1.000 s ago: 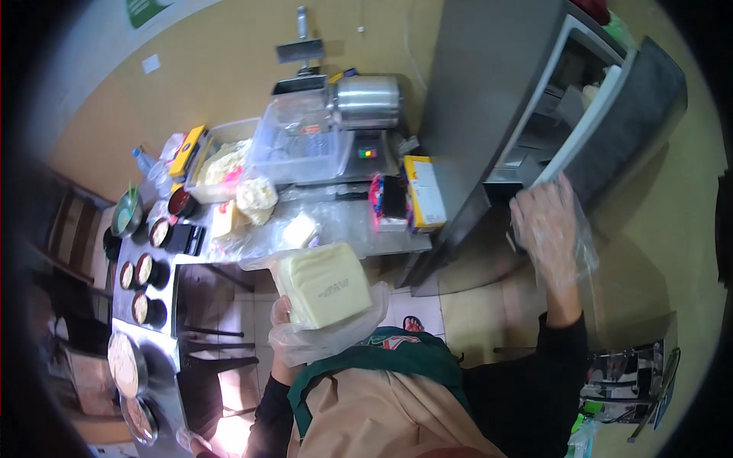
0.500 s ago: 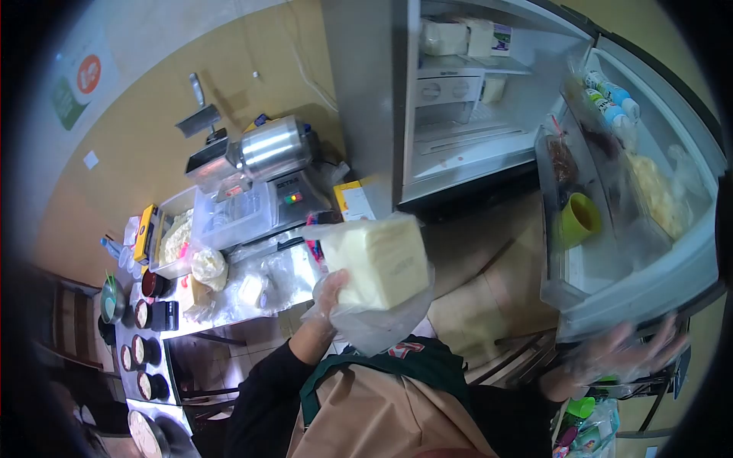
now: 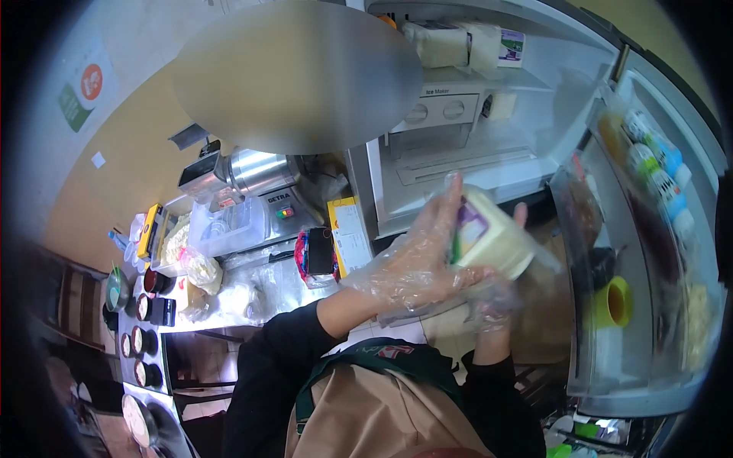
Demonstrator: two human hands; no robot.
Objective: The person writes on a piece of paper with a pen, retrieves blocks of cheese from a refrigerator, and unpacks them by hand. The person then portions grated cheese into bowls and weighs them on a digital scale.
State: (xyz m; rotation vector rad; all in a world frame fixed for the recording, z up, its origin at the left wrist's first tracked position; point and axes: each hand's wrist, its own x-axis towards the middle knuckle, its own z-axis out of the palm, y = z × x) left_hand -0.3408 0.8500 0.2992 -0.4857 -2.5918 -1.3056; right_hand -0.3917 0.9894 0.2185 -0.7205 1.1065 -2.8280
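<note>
Block (image 3: 496, 237): pale and wrapped, with a purple-and-green label, it was tilted in the air between both hands, in front of the open refrigerator (image 3: 489, 164).
Left hand (image 3: 420, 263): in a clear plastic glove (image 3: 374, 282), it pressed against the labelled side, fingers clamped on the block, one fingertip pointing up beside it.
Right hand (image 3: 495, 301): also gloved and blurred, it was under the block's lower end; most of its fingers were hidden, so their closure could not be told.
Refrigerator shelf (image 3: 534, 80): wrapped packages (image 3: 439, 46) stood side by side there, above the ice maker (image 3: 439, 111).
Refrigerator door (image 3: 649, 401): it hung open, with a yellow-green cup (image 3: 613, 302) and bottles (image 3: 658, 183) in its compartments.
Metal table (image 3: 279, 294): it bore a dark, flat object (image 3: 321, 250) on a pink-and-blue item, a yellow-and-white box (image 3: 350, 233) just beside, a clear plastic tub (image 3: 229, 227) and a machine marked GETRA (image 3: 294, 208).
Far table (image 3: 164, 408): small dark bowls (image 3: 145, 374) with pale contents stood near a larger round pan (image 3: 139, 420).
</note>
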